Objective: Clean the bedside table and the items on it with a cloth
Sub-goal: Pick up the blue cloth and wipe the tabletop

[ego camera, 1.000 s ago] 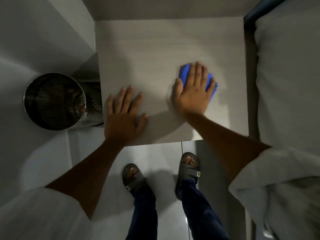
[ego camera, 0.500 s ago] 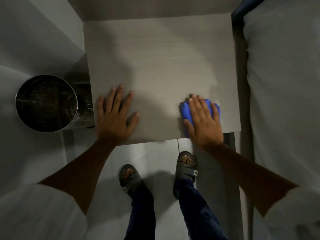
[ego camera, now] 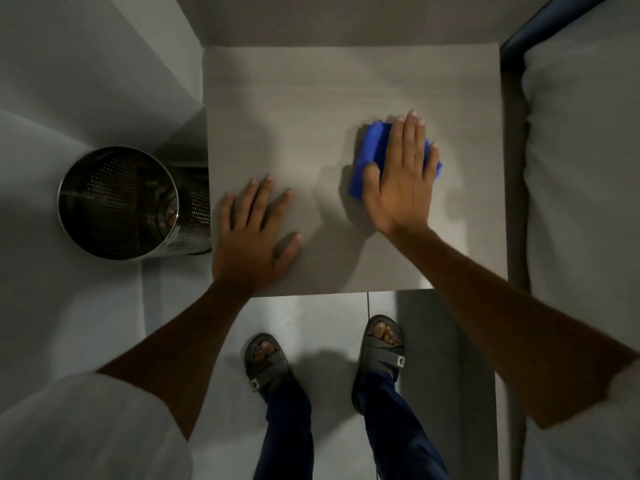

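The bedside table (ego camera: pixel 311 109) has a pale grey square top with nothing standing on it. A folded blue cloth (ego camera: pixel 370 150) lies on its right half, and my right hand (ego camera: pixel 403 178) presses flat on the cloth, covering most of it. My left hand (ego camera: pixel 252 237) rests flat on the table's front left corner, fingers spread, holding nothing.
A perforated metal waste bin (ego camera: pixel 117 202) stands on the floor against the table's left side. A bed with a white mattress (ego camera: pixel 581 168) runs along the right. Walls close in behind and to the left. My sandalled feet (ego camera: pixel 266 362) stand on the tiled floor in front.
My right hand slid the cloth from mid-right to the front right edge, then back up toward the middle right. My left hand stayed flat at the front left corner.
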A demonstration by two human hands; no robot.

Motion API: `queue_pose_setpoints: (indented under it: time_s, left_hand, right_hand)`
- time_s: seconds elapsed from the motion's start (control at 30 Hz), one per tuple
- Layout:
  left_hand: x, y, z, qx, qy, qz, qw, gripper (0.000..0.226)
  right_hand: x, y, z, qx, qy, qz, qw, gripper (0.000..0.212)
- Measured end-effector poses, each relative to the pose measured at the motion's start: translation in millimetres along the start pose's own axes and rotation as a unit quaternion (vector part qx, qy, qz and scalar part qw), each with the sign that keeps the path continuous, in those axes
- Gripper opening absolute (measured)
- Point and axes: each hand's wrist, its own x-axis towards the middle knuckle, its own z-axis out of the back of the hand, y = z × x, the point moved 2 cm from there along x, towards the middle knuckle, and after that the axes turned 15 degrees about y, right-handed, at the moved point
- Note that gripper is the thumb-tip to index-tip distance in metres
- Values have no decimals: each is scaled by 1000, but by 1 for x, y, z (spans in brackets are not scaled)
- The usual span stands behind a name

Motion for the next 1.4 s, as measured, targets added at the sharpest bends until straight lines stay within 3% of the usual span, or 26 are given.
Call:
queue_pose_setpoints:
  time_s: [0.17,0.4,0.5,0.67,0.9,1.17,1.27,1.4]
  left_hand:
    - [0,-1,3,-9,16,3,1000,72]
    - [-1,-3,3,-5,19,1,1000,71]
    - [0,-2,4,-10,32,0,999,72]
    - [0,-3,4,-14,23,1,1000,71]
    - [0,-3,2,-26,48,-1,999,71]
    - [0,-1,0,-61,52,5,997,73]
    - [-1,-1,1,-62,35,3,997,72]
    - [-1,-4,0,-52,32,0,998,71]
  right_hand:
    - [-58,-11,-23,-117,84,44,989,63]
    - [-28,-93,16,-45,57,-68,995,79]
    - [18,-99,35,-24,58,-69,996,78]
    - [69,-60,37,-44,74,-16,996,74]
    - [75,62,-11,-79,87,128,985,71]
    - [94,162,-33,-98,196,293,931,61]
    - [99,147,-26,-104,202,288,930,60]
    - [106,90,-5,-83,143,193,967,62]
